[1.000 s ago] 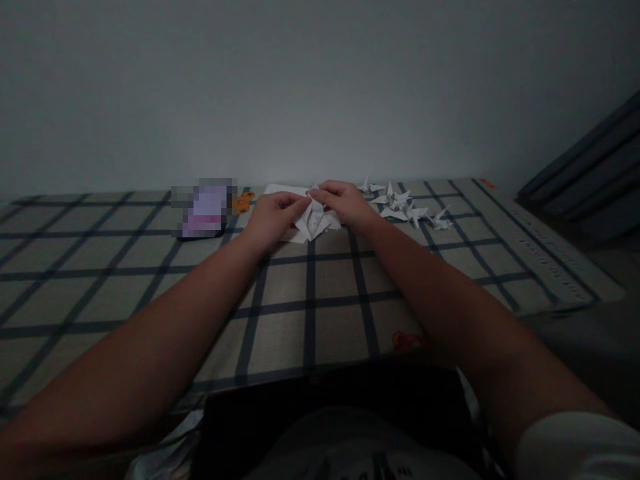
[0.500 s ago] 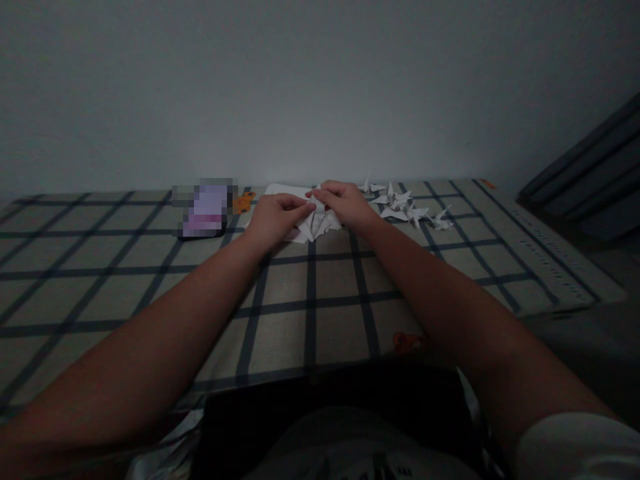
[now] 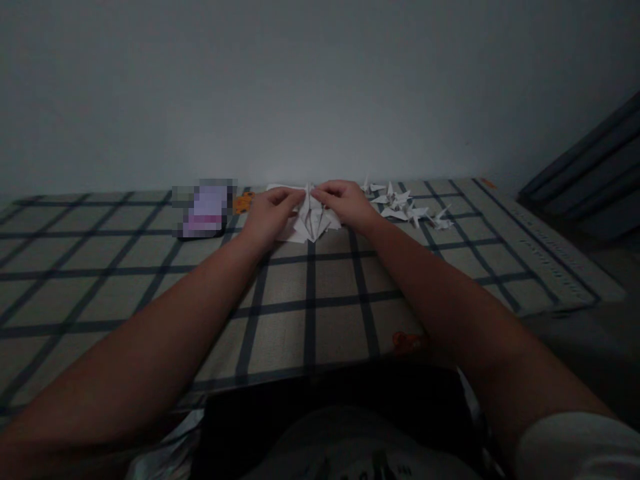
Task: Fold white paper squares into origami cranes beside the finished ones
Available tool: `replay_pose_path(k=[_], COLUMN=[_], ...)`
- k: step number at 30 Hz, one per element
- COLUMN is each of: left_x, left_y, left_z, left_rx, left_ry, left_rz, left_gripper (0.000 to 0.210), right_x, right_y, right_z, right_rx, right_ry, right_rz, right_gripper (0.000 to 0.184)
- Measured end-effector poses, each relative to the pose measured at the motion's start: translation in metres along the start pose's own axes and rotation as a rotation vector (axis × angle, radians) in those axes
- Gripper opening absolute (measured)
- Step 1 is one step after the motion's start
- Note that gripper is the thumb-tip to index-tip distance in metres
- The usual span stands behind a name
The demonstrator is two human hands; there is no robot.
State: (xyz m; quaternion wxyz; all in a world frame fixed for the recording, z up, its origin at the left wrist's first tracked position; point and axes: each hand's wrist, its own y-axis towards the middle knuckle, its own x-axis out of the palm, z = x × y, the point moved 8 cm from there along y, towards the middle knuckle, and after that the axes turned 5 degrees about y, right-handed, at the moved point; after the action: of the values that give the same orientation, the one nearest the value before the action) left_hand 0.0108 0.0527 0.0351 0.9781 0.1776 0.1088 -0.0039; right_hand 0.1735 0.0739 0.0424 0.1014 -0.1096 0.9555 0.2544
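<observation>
paper [image 3: 316, 220], white & folded into narrow pointed flaps, lay b/w both hands, a tip upright at its far end & a point toward the person. l hand [image 3: 269, 213] was at the paper's left side, nearly closed, thumb & fingers pinched on its upper left edge. r hand [image 3: 346, 201] was at the paper's upper right, fingers curled, thumb & forefinger pinched nr the upright tip. both sets of fingertips were close together, just either side of that tip; exact contact was partly hidden & dim.

white sheet [image 3: 291, 235] lay flat under the paper, showing out to its left & behind it. cranes [image 3: 395, 199], a small white group, some touching or overlapping, were right of the paper, past the r hand. phone [image 3: 204, 210], blurred out in blocks w/ a purple-pink screen, was well left of the paper. orange print [image 3: 244, 202] showed b/w phone & paper.

all that was on a checked cloth [image 3: 330, 283], pale w/ dark lines, which ran out both sides of the paper. wall [image 3: 320, 87], plain grey, stood behind the paper. pale sleeve [image 3: 575, 440] was nr side & far right of the paper.
</observation>
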Motion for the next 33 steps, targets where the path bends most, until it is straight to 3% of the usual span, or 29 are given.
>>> replay_pose_path(k=[5, 18, 33], left_x=[-0.004, -0.007, -0.007], left_y=[0.001, -0.004, -0.001], left_z=[0.002, 0.015, 0.013], left_rx=[0.01, 0.037, 0.061], left_ry=[-0.012, 0.121, 0.076], left_rz=[0.06, 0.068, 0.087], left_gripper=[0.034, 0.03, 0.023], right_x=[0.002, 0.006, 0.009], right_y=[-0.002, -0.003, -0.004], right_z=[-0.008, -0.01, -0.014], right_rx=[-0.022, -0.076, -0.093], right_ry=[-0.049, -0.115, -0.139], right_rz=[-0.037, -0.067, -0.076], right_gripper=[0.025, 0.031, 0.032])
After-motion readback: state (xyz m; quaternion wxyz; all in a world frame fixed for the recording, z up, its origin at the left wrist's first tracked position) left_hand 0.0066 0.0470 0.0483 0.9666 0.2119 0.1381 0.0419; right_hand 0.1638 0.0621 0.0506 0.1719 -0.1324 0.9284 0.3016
